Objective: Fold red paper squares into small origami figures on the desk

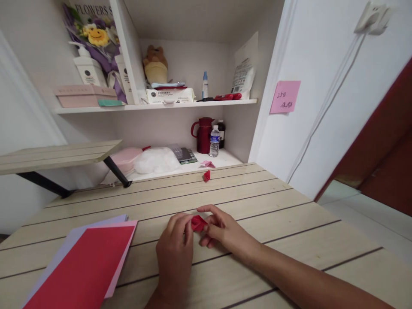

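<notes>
Between my two hands, just above the wooden tabletop (273,257), is a small piece of folded red paper (198,223). My left hand (176,238) pinches its left side with closed fingers. On the right side, the thumb and fingers of my right hand (219,227) grip it, with the index finger stretched over the top. Part of the paper is hidden behind my fingers. Farther back on the table lies another small folded red paper piece (207,176). Stacked to the left of my hands are red, pink and lilac paper sheets (86,262).
A small raised wooden shelf (61,154) with black legs stands at the back left. Behind the table, a white cabinet holds a dark red jug (204,135), a water bottle (214,141), a plastic bag (156,160) and a folded pink paper (207,164). A pink note (285,97) sticks to the wall.
</notes>
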### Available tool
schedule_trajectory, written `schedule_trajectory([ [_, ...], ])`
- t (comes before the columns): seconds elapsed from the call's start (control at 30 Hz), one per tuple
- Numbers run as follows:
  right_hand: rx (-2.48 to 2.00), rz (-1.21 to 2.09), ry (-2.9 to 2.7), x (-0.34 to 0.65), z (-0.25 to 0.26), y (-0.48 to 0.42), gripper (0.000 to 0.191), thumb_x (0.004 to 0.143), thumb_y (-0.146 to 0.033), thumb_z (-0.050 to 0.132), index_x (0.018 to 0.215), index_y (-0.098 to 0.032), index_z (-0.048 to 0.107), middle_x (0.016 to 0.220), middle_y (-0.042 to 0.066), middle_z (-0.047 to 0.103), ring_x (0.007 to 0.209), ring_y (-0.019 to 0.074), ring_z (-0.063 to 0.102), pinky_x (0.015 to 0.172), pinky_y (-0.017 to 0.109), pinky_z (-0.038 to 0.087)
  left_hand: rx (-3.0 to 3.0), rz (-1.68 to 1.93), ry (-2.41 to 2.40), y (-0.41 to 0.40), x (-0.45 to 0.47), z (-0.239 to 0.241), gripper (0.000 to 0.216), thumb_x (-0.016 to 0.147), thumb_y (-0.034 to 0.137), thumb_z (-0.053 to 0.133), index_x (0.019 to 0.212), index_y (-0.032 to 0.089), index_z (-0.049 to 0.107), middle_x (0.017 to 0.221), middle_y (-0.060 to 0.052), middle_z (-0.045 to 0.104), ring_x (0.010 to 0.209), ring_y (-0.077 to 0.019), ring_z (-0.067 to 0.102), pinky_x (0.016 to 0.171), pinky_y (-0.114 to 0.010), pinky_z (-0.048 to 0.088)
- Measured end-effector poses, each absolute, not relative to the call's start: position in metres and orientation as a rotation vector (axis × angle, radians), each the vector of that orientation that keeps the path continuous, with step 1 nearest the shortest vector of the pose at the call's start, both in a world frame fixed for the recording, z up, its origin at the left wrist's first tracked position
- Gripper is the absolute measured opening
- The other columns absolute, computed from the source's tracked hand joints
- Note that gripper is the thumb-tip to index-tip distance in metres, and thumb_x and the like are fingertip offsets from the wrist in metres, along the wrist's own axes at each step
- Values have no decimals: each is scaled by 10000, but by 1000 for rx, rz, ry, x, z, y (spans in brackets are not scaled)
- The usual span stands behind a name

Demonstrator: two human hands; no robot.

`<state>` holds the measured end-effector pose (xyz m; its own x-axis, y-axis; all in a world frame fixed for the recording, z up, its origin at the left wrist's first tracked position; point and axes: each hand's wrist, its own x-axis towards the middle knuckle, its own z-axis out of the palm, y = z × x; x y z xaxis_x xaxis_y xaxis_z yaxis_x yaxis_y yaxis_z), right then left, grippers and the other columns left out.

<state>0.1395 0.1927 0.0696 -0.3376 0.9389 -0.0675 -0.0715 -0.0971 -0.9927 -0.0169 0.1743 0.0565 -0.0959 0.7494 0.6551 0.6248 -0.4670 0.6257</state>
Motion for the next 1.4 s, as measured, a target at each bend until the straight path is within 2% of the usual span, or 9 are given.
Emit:
schedule_trajectory([
  [0.27,-1026,1364,-1443,144,61,201,320,773,-253,548,1089,-199,564,712,-45,581,553,123,625,537,230,442,1880,1562,1621,180,-19,48,184,848,301,527,906,245,692,968,-38,722,891,-209,675,814,-346,509],
  [0.43,-1162,1041,-1649,150,63,203,285,825,-180,506,1082,-209,625,693,-15,626,579,146,605,562,245,436,1702,1413,1657,180,-16,54,176,814,351,566,871,240,690,786,-14,729,627,-185,670,638,-314,502],
  [0.57,-1241,771,-1797,153,64,202,310,825,-132,505,1072,-224,668,666,-10,648,595,155,574,592,245,426,1594,1300,1626,181,-16,58,202,799,398,580,853,235,685,565,34,668,523,-181,660,535,-275,463],
  [0.73,-1323,698,-1853,154,63,204,407,757,-63,500,1085,-234,669,620,-32,622,559,148,543,560,228,393,1532,1244,1598,186,-16,52,211,759,398,595,850,233,690,507,56,633,480,-170,636,497,-258,434],
  [0.87,-1308,708,-1896,157,62,206,444,776,-58,491,1151,-244,638,602,-46,604,554,148,545,565,226,399,1523,1230,1606,187,-15,49,190,749,381,601,835,240,695,507,62,625,476,-163,630,508,-255,434],
  [0.93,-1266,718,-1928,159,62,207,420,812,-84,502,1177,-250,628,639,-39,625,578,150,555,585,231,416,1525,1221,1613,186,-15,50,167,748,360,599,820,242,694,529,58,641,469,-156,626,507,-254,434],
  [1.1,-1069,656,-2065,166,62,211,443,792,-93,599,1199,-268,618,966,15,684,739,155,603,683,248,468,1523,1212,1629,185,-15,52,142,753,326,591,820,244,686,627,46,692,474,-143,635,507,-250,443],
  [1.3,-1054,519,-2159,174,59,216,371,776,-13,571,1026,-270,665,1010,19,643,883,172,642,791,281,495,1508,1209,1648,187,-15,51,121,778,314,585,805,244,679,621,54,674,463,-128,622,490,-238,436],
  [1.4,-1003,473,-2201,177,56,219,376,808,0,539,1017,-283,672,1071,18,623,888,153,652,821,278,504,1502,1207,1639,188,-14,51,115,782,307,585,805,242,677,625,54,673,466,-125,623,497,-236,450],
])
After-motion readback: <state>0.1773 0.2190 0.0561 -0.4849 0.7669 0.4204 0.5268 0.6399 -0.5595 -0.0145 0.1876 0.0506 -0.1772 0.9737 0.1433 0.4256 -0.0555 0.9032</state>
